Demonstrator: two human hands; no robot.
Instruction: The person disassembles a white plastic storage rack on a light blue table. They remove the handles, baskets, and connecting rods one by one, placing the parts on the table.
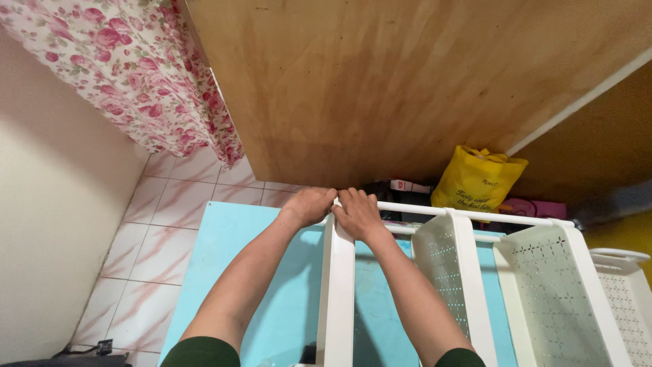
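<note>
1. We take the white plastic rack [468, 272] as our landmark; it lies tipped on its side across a light blue surface [272, 272], its perforated shelf trays standing on edge.
2. Left hand [309, 206]: curled down over the far end of the rack's upright panel [337, 285], fingers bent against the corner. It appears to be gripping there, though we cannot tell how firmly.
3. Right hand [358, 214]: just beside the left, touching it at the fingertips, clasped over the same corner where the thin white rod [475, 215] meets the panel.
4. Both forearms run from the near edge of the view up to that corner, one on each side of the upright panel; dark green sleeves show at the bottom.
5. Beyond the rack's far rail, a yellow bag [475, 180] sits against a large plywood board [407, 81].
6. Near the yellow bag, to its right, lies a pink item [536, 208]; we cannot make out what it is.
7. Left of the rack, past the blue surface, is pink-veined tiled floor [163, 224].
8. Above that floor hangs a floral curtain [136, 68].
</note>
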